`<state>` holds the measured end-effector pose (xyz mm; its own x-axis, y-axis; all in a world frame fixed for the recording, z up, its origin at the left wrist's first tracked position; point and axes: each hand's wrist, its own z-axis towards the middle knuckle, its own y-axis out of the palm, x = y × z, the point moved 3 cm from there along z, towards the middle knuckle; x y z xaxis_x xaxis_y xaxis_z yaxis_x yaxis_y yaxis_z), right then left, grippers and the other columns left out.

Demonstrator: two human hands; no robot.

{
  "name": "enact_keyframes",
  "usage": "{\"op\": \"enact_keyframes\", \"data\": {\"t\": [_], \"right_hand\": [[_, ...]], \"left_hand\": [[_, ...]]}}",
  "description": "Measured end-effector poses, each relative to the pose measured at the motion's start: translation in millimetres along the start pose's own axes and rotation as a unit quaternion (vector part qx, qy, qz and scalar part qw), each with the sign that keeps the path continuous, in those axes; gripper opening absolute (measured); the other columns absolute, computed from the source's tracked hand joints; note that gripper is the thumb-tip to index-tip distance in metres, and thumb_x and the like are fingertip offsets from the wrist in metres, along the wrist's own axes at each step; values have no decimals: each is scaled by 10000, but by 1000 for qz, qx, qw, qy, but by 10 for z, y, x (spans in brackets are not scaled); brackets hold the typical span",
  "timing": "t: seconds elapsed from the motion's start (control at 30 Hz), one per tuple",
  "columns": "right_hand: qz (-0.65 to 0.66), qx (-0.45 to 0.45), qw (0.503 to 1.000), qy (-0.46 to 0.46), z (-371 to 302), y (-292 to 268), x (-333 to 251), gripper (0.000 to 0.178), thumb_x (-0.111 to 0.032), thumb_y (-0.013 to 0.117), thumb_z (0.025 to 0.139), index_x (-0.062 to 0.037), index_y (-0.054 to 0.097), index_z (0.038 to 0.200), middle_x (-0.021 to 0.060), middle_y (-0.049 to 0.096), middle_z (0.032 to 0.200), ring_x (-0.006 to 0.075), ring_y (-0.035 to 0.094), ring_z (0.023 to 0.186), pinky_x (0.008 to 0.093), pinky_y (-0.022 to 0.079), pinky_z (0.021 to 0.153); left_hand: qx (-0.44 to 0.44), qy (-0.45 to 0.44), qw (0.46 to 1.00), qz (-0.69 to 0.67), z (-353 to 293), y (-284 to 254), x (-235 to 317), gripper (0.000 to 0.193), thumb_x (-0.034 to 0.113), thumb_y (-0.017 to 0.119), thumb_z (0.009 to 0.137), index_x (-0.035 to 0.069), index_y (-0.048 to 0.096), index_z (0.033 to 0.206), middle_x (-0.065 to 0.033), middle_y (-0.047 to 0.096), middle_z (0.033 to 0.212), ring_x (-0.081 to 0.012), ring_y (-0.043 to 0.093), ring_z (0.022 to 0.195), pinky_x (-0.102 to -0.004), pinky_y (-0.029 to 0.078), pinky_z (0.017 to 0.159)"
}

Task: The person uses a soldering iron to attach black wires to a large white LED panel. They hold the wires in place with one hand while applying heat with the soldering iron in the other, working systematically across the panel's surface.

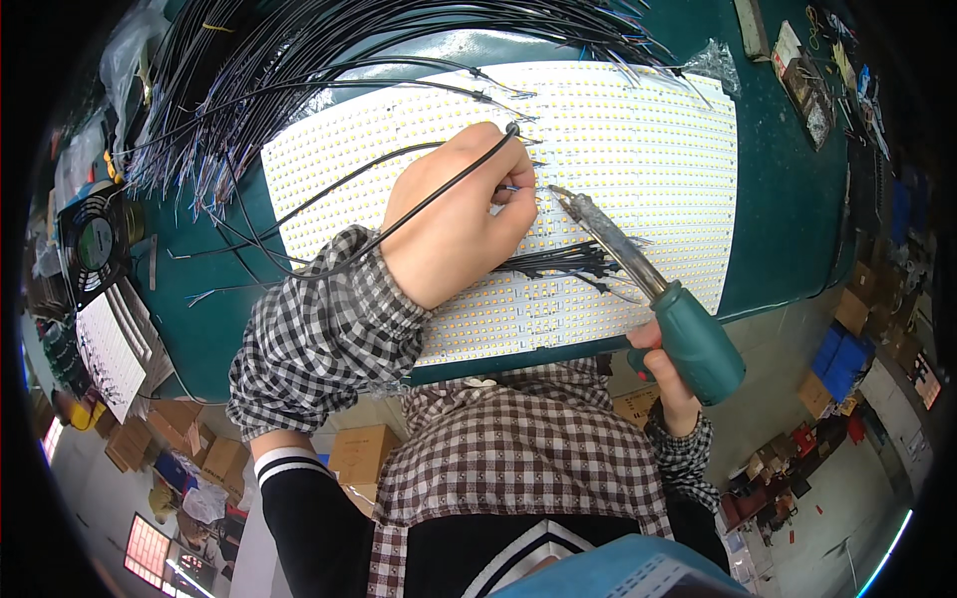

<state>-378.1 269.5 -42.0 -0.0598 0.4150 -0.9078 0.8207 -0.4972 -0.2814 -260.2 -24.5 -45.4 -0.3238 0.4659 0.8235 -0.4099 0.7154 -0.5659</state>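
Note:
My left hand [454, 214] is over a white LED board [658, 130] covered with rows of small yellowish LEDs. Its fingertips are pinched on the thin wire end of a black cable [444, 206], which loops across the back of that hand. In my right hand [670, 384] is a soldering iron [698, 339] with a green handle. Its tip points to the upper left, close beside my left fingertips at the board. Several black cables reach the board's middle from the left, and a bunch of cable ends [568, 261] lies just below my left hand.
A large heap of black cables [259, 80] with stripped coloured ends covers the back left of the green table [788, 224]. A small fan [95, 239] and paper sheets [110, 349] are at the left edge. A dirty tray [805, 95] stands at the back right.

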Motion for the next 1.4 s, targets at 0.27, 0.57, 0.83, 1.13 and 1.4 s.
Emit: {"op": "enact_keyframes", "data": {"t": [0.27, 0.57, 0.83, 1.13, 1.4], "right_hand": [[120, 44, 991, 39, -14, 64, -141, 167, -122, 737, 914, -14, 735, 1041, 37, 727, 942, 72, 596, 709, 248, 460, 617], [200, 82, 976, -39, 223, 66, -241, 159, -98, 712, 915, 60, 700, 902, 134, 724, 841, 213, 703, 789, 350, 568, 756], [244, 104, 963, -55, 126, 25, -238, 202, -121, 695, 950, 74, 674, 1002, 134, 709, 866, 229, 708, 791, 360, 587, 769], [214, 91, 970, -69, 88, -49, -88, 424, -170, 676, 978, 108, 553, 1274, 124, 682, 904, 224, 697, 803, 358, 586, 779], [166, 76, 979, -97, 77, -86, -83, 534, -274, 642, 1006, 136, 506, 1320, 138, 659, 934, 236, 670, 806, 371, 571, 771]], "left_hand": [[-17, -17, 999, 33, -58, -16, -6, 100, 137, 654, 879, 40, 657, 902, -154, 625, 884, -343, 636, 786, -419, 521, 710], [-22, -8, 1000, 17, -55, -39, -6, 126, 132, 706, 849, 40, 669, 927, -124, 629, 877, -280, 680, 778, -372, 547, 693], [-47, 6, 998, 50, -199, -120, 92, 213, 133, 698, 905, 35, 663, 1091, -135, 611, 1006, -296, 669, 857, -370, 534, 747], [-7, 71, 990, 118, -287, -321, 55, 205, 86, 709, 888, 40, 677, 1085, -134, 613, 987, -336, 657, 877, -402, 541, 766], [42, 36, 987, 148, -362, -304, -9, 175, 125, 765, 852, 43, 638, 941, -144, 645, 855, -350, 663, 759, -416, 538, 663]]}}
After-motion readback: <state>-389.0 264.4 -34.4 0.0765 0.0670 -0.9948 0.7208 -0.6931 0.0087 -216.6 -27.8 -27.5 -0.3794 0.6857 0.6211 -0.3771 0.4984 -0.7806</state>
